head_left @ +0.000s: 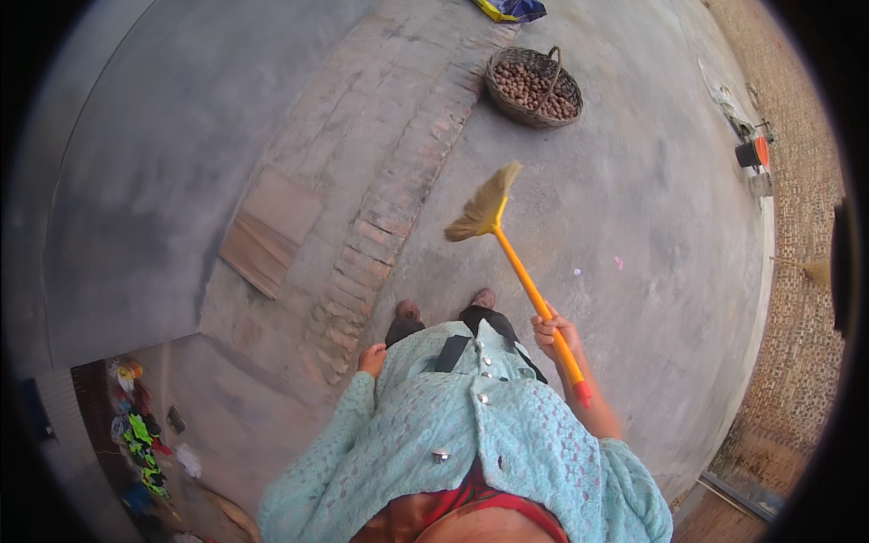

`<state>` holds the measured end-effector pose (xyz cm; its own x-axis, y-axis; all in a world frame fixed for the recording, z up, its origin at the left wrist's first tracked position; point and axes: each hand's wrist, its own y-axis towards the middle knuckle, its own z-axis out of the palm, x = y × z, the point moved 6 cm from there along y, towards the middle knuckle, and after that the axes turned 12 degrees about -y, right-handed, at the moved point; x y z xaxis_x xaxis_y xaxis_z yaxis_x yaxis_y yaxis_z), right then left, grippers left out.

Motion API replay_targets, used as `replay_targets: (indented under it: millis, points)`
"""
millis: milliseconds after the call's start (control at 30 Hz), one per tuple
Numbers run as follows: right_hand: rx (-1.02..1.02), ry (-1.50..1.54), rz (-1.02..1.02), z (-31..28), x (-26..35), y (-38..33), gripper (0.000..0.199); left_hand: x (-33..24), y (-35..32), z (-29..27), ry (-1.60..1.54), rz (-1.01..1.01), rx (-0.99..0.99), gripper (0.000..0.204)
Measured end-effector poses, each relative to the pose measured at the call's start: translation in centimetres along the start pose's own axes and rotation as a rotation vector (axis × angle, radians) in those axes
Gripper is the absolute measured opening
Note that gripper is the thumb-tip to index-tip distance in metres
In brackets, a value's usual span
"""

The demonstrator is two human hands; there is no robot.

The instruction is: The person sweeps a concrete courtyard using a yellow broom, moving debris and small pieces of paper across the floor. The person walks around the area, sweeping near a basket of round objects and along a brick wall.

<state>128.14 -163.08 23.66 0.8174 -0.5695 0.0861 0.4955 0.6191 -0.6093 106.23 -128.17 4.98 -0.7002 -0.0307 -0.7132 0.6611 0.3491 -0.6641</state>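
the right hand point(554, 333) is clamped on the orange handle of a broom point(507, 240), its bristles lifted over the concrete floor point(634, 226). the left hand point(371, 359) hangs loose, holding nothing. far off sits a basket point(534, 86) of nuts.

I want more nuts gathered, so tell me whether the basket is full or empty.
Partly full: the basket sits upright on the ground, and brown nuts cover its bottom, lying below the rim under its handle.
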Motion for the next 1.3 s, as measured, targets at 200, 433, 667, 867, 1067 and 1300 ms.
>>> replay_targets:
  millis: [200, 433, 667, 867, 1067, 1300]
  points:
    - [0.132, -0.054, 0.285, -3.9, 4.1, 11.8, 0.039, -1.3, 1.2, -1.3, 0.119, -0.038, -0.112, 0.030]
    - [-0.073, -0.107, 0.216, -8.0, 15.2, 13.2, 0.041, 3.2, -0.2, 1.5, 0.326, -0.061, 0.054, 0.029]
    - [-0.370, -0.330, -0.031, -4.0, 18.6, 7.4, 0.063, -2.0, 0.6, 4.3, 0.363, -0.079, -0.006, 0.028]
    - [-0.077, -0.102, 0.030, 0.3, 16.5, 6.3, 0.078, -0.3, -0.2, 4.7, 0.363, -0.121, -0.017, 0.030]
    - [-0.011, -0.128, 0.156, -2.1, 19.6, 19.3, 0.033, -0.9, -0.3, 5.4, 0.397, -0.177, 0.040, 0.031]
    - [0.001, 0.164, -0.040, -7.0, 28.4, 18.6, 0.023, 0.4, -1.1, 5.6, 0.369, -0.219, -0.013, 0.032]
